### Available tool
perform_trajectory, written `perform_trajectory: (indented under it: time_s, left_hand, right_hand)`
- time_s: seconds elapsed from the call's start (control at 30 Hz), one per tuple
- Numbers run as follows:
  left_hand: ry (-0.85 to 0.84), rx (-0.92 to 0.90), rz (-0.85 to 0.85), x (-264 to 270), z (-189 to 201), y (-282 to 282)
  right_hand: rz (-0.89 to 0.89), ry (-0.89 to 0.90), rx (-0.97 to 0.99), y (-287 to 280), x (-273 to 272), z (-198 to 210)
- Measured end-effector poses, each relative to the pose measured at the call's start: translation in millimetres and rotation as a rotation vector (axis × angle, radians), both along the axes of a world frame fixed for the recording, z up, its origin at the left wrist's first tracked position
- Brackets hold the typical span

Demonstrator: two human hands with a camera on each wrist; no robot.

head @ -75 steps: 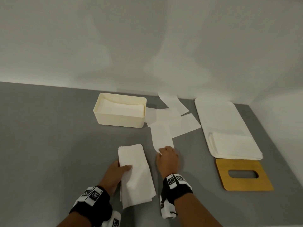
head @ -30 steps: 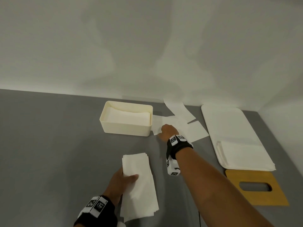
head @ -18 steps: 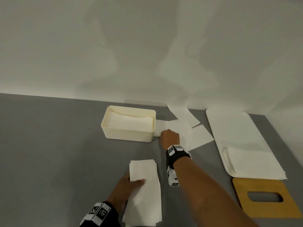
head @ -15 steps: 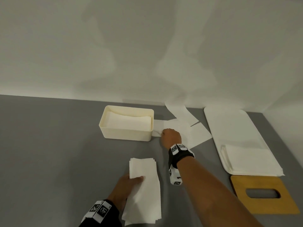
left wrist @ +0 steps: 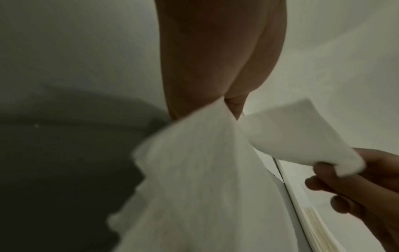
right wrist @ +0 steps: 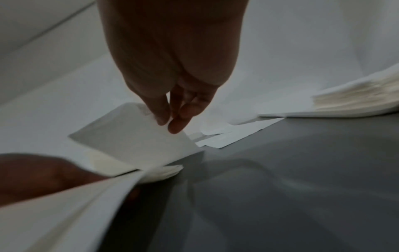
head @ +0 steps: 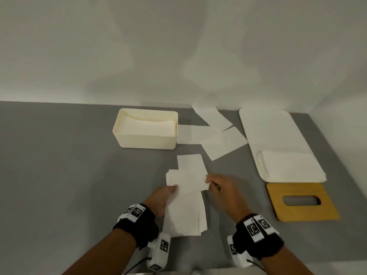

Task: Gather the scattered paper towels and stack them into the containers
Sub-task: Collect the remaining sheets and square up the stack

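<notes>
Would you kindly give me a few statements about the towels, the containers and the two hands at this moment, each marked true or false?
1. The right hand pinches a single paper towel over the gathered stack. True.
2. The cream box holds no towels. False: a layer of towels lies inside it.
3. The left hand holds the gathered stack. True.
4. The wooden lid sits on the cream box. False: it lies flat on the table, near the white tray.
5. Loose towels lie between the cream box and the white tray. True.
</notes>
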State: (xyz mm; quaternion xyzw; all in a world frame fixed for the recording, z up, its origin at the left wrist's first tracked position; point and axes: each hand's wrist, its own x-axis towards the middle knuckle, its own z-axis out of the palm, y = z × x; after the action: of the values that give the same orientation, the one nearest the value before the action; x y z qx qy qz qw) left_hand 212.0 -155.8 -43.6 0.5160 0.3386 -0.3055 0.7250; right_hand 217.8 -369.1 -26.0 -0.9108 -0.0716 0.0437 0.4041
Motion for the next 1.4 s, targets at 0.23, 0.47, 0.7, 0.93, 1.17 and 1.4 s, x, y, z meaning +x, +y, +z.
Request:
perform_trajectory:
  time_s: [0.23, 0.47, 0.7, 0.93, 1.17, 1.4]
  left_hand:
    - [-0.023, -0.141, 0.064, -0.9, 9.4, -10.7]
    - [-0.042, 0.045, -0.050, -8.0, 3.7, -6.1]
    - [-0.112, 0.106, -0.062, -13.8, -14.5, 17.0]
    - [-0.180, 0.134, 0.008, -29.1, -26.8, 38.7]
    - [-0.203, 0.405, 0.084, -26.4, -49.4, 54.1]
    - [-0.175, 0.337, -0.011, -21.6, -37.1, 56.8]
  right_hand:
    - [0.153, 0.013, 0.014, 0.2, -52.6, -14.5]
    - [0.254, -0.024, -0.172, 4.1, -56.7, -16.0]
    - [0.089, 0.079, -0.236, 30.3, 54.0, -14.2]
    - [0.019, 0.200, -0.396, 92.2, 171.1, -7.0]
    - [0.064, 0.120, -0.634, 115.3, 197.8, -37.4]
    - [0.021, 0.080, -0.613, 108.4, 196.5, -41.3]
